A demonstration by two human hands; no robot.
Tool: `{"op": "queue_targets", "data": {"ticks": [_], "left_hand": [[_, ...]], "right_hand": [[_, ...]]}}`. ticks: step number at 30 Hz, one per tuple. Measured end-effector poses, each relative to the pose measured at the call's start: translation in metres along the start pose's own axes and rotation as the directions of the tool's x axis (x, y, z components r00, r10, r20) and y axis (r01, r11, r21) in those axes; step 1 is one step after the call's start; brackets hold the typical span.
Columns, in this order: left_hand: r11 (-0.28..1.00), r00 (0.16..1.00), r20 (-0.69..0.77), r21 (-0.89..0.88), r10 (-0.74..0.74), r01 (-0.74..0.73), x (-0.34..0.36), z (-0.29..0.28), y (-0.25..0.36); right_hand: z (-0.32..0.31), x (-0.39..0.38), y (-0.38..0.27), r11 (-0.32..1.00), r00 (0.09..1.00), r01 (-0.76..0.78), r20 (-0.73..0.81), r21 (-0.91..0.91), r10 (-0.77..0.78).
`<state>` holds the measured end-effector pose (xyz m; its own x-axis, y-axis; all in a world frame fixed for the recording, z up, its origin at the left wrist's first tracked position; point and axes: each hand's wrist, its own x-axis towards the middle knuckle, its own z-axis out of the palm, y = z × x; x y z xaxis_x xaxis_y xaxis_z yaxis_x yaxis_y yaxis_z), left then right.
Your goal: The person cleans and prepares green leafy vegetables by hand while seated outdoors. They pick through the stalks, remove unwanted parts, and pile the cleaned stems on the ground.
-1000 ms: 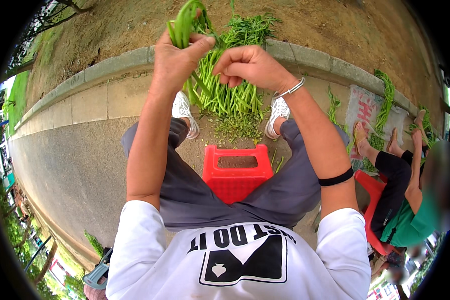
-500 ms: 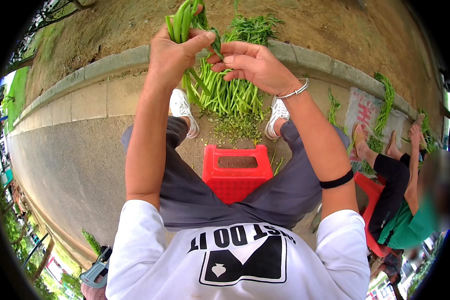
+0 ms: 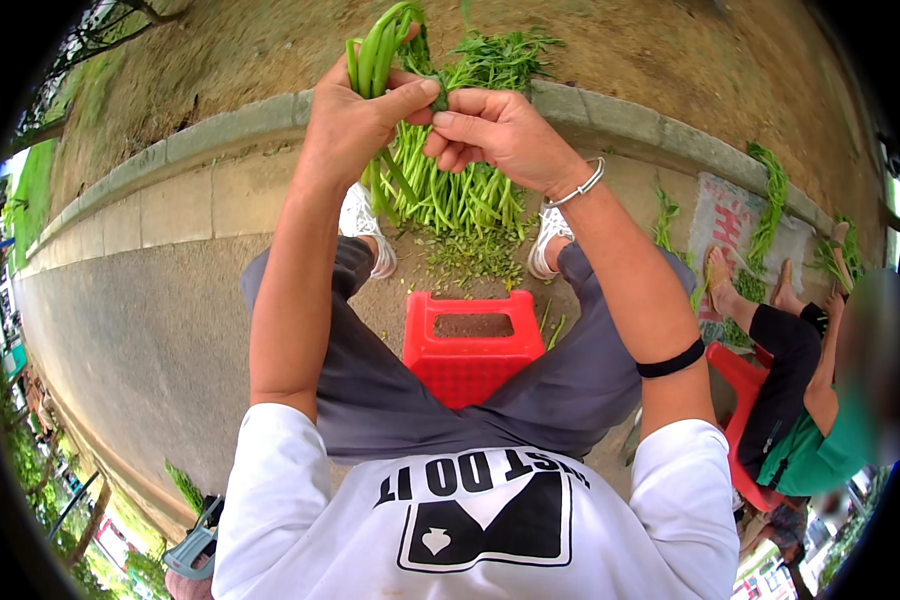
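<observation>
My left hand (image 3: pixel 348 125) is wrapped round a bunch of green vegetable stems (image 3: pixel 376 58), which bend over at the top and stick out below the palm. Beside it, my right hand (image 3: pixel 505 135) has thumb and fingers pinched on a dark green leafy strand at the bunch's right side. The two hands' fingertips nearly meet there. Under and beyond them, a pile of cut green stems (image 3: pixel 460 190) lies on the ground, its leafy ends (image 3: pixel 505 58) over the kerb. Small leaf scraps (image 3: pixel 475 255) are strewn at its near end.
A red plastic stool (image 3: pixel 473 375) shows between my legs. My white shoes (image 3: pixel 555 235) flank the pile. Beyond it runs a stone kerb (image 3: pixel 225 130) with bare soil behind. At right, another person (image 3: pixel 815 450) sits near a printed sack (image 3: pixel 725 215) and more greens (image 3: pixel 768 205).
My right fingers, spread before, have closed on the leafy strand. Both hands have shifted slightly right, and the bunch's top now curls over more. The other person has leaned slightly.
</observation>
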<state>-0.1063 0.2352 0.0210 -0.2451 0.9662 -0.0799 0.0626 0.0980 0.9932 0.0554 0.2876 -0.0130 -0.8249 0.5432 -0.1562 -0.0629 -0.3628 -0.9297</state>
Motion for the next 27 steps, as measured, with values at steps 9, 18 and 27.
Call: {"op": "queue_targets", "data": {"ticks": [9,18,27], "left_hand": [[0.999,0.999,0.020,-0.024,-0.027,0.027,-0.004,-0.001,0.003],[1.000,1.000,0.027,-0.021,0.001,0.000,-0.006,-0.001,0.002],[1.000,1.000,-0.026,-0.004,-0.006,0.006,-0.003,-0.004,-0.002]], "right_hand": [[0.002,0.000,-0.001,1.000,0.997,-0.021,-0.075,-0.005,0.021],[0.001,0.000,-0.001,0.996,0.996,0.012,-0.082,-0.091,-0.020],[0.014,-0.005,0.002,0.972,0.973,-0.141,0.157,-0.186,0.171]]}}
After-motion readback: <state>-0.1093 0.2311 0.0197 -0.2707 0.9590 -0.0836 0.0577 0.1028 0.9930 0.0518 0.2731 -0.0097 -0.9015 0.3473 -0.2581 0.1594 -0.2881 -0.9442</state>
